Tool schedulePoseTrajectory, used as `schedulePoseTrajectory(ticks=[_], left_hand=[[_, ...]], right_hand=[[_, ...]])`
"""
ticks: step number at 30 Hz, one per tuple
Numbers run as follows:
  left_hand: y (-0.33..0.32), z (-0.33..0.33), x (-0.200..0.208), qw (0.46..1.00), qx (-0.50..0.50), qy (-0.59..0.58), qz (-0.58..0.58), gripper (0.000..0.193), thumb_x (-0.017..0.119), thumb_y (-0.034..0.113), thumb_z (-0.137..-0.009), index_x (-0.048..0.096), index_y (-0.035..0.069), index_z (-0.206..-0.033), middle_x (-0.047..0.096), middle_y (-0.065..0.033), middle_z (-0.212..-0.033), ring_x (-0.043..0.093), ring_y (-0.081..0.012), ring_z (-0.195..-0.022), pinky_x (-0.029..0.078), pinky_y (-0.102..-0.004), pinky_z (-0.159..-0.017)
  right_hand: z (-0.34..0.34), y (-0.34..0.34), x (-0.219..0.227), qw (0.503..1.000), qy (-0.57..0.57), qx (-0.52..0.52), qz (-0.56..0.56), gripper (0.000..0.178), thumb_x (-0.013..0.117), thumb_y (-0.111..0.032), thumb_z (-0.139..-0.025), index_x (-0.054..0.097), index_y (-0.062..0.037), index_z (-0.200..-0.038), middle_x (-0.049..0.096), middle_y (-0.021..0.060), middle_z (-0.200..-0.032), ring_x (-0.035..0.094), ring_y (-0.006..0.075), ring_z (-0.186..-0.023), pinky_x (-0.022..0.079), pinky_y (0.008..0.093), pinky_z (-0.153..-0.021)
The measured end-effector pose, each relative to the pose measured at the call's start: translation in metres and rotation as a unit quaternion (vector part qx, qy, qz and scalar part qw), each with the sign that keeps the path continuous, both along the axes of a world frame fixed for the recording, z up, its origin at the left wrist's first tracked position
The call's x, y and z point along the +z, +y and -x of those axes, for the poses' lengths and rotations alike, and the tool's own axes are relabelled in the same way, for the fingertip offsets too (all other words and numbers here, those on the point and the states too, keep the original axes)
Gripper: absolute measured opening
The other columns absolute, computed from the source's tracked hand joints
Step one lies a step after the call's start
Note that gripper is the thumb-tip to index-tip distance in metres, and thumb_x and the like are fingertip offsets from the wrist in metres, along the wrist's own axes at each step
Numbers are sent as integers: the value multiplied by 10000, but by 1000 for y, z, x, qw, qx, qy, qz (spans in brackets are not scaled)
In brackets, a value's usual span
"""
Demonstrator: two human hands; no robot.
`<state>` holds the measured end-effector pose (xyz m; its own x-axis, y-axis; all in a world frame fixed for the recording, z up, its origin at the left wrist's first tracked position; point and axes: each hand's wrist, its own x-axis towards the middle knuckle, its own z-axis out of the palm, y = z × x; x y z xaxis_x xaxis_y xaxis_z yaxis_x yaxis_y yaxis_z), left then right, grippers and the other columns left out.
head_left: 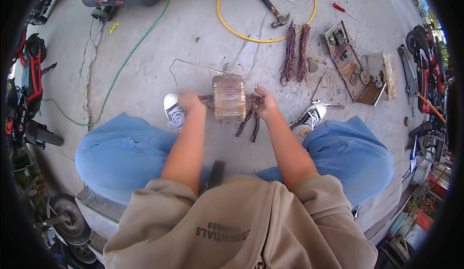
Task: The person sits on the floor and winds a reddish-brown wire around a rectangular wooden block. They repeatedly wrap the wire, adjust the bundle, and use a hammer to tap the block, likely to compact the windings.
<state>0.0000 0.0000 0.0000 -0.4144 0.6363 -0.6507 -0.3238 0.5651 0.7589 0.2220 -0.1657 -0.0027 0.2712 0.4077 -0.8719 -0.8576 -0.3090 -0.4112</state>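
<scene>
A block-shaped wound coil core [229, 99], brownish with silvery ridged sides, rests on the concrete between my feet. Dark reddish wires stick out from both its sides. My left hand [192, 103] is at the wires on the left side; motion smears its fingers, so their grip is unclear. On the right, my right hand [265, 105] has its fingers curled around the wire bundle [250, 98] beside the core. Just below that bundle lies a pair of pliers [254, 127] with dark and red handles, its jaws partly hidden near my right hand.
Beyond the core lie a claw hammer [274, 11], a yellow hose [220, 15], two bundles of reddish wire [290, 53] and a red screwdriver [340, 7]. A rusty metal panel [349, 63] is at right. A green hose [129, 58] crosses the left floor.
</scene>
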Motion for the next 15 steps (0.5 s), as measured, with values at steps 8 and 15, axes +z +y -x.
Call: schedulePoseTrajectory(ticks=[8, 15], left_hand=[[34, -1, 99, 992, -4, 52, -115, 315, 627, 278, -956, 580, -33, -966, 615, -106, -824, 597, -198, -711, 493, -331, -650], [-6, -16, 67, 992, 59, -107, -38, 355, 660, 337, -937, 482, 66, -795, 519, -41, -699, 549, -178, -583, 501, -298, -578]], right_hand=[[36, 32, 60, 909, -279, 300, 73, 256, 611, -118, -850, 726, 56, -1000, 722, 124, -903, 671, 188, -774, 521, 323, -709], [43, 31, 45, 933, -295, 205, 14, 259, 602, -102, -820, 738, 20, -1003, 728, 169, -930, 694, 223, -837, 523, 344, -784]])
